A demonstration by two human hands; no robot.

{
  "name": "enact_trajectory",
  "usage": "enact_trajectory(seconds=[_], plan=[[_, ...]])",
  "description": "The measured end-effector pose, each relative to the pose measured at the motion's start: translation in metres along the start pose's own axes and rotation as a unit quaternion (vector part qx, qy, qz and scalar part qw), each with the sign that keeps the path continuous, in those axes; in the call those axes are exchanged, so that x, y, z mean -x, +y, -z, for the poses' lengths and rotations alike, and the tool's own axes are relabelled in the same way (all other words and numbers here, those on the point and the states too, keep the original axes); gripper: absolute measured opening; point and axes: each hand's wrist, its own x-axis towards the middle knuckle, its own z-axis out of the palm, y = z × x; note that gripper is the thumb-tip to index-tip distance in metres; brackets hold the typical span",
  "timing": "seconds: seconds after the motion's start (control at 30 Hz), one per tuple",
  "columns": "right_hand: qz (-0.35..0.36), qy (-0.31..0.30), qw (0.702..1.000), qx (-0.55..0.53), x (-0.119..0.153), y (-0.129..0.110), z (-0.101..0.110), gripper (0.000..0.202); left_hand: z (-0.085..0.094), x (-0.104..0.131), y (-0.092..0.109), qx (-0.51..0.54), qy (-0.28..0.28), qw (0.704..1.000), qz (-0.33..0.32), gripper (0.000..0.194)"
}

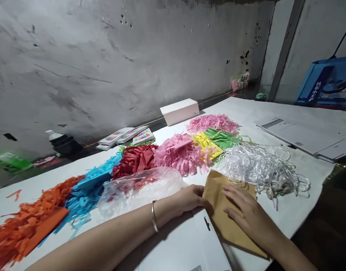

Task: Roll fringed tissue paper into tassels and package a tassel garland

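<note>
A flat piece of brown kraft paper [215, 222], perhaps an envelope or a bag, lies in front of me at a slant. My left hand [190, 199], with a silver bangle at the wrist, grips its left edge; the fingertips are partly hidden. On top of the paper rests my right hand [248, 218], palm down with fingers apart. A white flat box [187, 241] with a hanger slot is under my left forearm, its edge beside the paper. White cords [254, 169] lie heaped just beyond my right hand.
Orange [40, 214], blue [91, 184], dark red [136, 158] and pink [181, 152] tissue tassels cross the white table. A clear plastic bag [139, 190] lies before them. Behind stand a white box [180, 113] and printed packs [124, 135]. White cardboard [303, 135] lies right.
</note>
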Motion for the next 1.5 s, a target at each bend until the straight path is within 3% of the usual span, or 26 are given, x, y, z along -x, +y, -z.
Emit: enact_trajectory(seconds=[0.07,0.17,0.27,0.43,0.6,0.87,1.1,1.33,1.5], plan=[[0.007,0.032,0.999,0.013,-0.009,-0.002,-0.006,0.044,-0.004,0.003,0.002,0.068,-0.021,0.997,0.011,0.039],[0.014,0.031,0.999,0.010,-0.018,-0.009,-0.011,0.044,-0.007,0.005,0.002,0.162,-0.040,0.986,0.025,0.036],[0.022,0.042,0.999,-0.006,-0.022,-0.015,-0.008,0.044,-0.005,0.003,0.001,0.188,-0.035,0.981,0.035,0.033],[0.010,0.088,0.994,-0.061,-0.018,-0.016,-0.001,0.023,-0.001,0.002,0.002,0.232,-0.052,0.971,0.037,0.037],[0.027,0.086,0.991,-0.103,-0.018,-0.017,0.002,0.021,-0.001,0.007,0.006,0.229,-0.064,0.971,0.032,0.037],[0.032,0.093,0.989,-0.108,-0.021,-0.020,-0.001,0.016,-0.003,0.008,0.010,0.198,-0.053,0.979,0.011,0.018],[0.021,0.084,0.988,-0.128,-0.018,-0.017,-0.001,0.016,-0.004,0.008,0.009,0.184,-0.066,0.981,0.006,0.026],[0.070,0.124,0.989,-0.034,-0.019,-0.024,-0.001,0.021,-0.004,0.007,0.007,0.174,-0.057,0.983,0.009,0.032],[0.104,0.131,0.986,-0.027,-0.018,-0.026,0.001,0.019,-0.003,0.005,0.004,0.129,-0.039,0.991,-0.004,0.037]])
